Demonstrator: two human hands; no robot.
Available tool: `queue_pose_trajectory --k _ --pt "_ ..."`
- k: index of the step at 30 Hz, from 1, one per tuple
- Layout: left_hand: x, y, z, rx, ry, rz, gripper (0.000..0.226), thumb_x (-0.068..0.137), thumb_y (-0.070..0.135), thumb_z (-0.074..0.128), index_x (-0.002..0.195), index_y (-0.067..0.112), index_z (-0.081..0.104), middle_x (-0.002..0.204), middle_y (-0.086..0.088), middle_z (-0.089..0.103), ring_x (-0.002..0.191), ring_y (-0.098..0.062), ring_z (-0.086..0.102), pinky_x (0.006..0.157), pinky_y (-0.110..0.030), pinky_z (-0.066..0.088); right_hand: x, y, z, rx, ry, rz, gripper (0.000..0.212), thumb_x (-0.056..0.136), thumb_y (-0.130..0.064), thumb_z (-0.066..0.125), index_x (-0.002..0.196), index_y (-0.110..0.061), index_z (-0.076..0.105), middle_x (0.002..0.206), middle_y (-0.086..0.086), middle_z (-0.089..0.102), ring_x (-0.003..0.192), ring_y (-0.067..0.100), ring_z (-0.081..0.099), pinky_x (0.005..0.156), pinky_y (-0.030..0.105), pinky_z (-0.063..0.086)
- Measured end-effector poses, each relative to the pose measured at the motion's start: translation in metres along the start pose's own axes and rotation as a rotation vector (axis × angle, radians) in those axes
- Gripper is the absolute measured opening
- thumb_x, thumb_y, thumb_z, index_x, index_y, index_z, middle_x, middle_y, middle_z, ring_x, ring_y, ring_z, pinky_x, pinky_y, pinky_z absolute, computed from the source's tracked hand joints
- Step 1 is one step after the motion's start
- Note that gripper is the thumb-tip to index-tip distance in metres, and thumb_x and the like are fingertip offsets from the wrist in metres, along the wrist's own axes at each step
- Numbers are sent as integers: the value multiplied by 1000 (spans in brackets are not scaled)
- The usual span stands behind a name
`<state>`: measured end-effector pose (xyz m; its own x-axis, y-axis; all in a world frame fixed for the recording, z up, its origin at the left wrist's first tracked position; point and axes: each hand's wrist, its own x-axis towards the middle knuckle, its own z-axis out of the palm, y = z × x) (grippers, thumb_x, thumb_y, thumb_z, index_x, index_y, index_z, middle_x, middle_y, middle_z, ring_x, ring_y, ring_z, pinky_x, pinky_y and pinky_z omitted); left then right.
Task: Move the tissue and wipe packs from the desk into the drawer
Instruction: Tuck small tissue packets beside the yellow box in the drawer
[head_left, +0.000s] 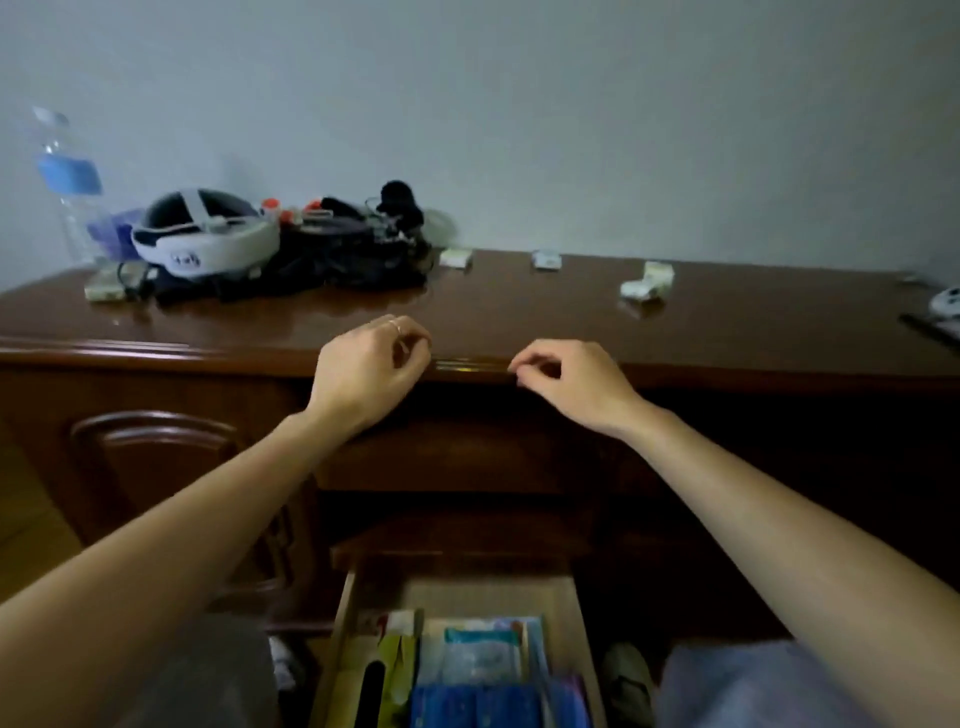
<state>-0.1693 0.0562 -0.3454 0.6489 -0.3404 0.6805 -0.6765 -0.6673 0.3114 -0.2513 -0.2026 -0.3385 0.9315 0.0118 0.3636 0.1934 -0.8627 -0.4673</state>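
Both hands, left (371, 364) and right (566, 379), loosely curled, holding nothing, apart at dark wooden desk (519, 322) edge above open wooden drawer (563, 597) of packs (480, 654).

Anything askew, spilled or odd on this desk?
Nothing spilled or damaged. One small white pack near the right back of the desk lies crooked, seemingly against another. Black cables are heaped beside the headset.
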Motion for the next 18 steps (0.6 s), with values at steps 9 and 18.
queue_pose_trajectory --k 9,18 --pt "118 3 66 107 -268 -14 25 92 39 53 111 33 69 115 4 61 101 -21 63 75 -35 49 91 60 -33 -492 -157 113 44 95 -57 48 130 -33 58 127 -4 61 117 20 56 78 36 49" --pt "226 -38 165 121 -342 -152 42 93 33 57 134 25 58 140 -9 49 127 -30 49 91 -44 48 189 140 -48 -596 24 344 64 90 -59 55 146 -31 39 150 7 43 138 31 38 106 53 40"
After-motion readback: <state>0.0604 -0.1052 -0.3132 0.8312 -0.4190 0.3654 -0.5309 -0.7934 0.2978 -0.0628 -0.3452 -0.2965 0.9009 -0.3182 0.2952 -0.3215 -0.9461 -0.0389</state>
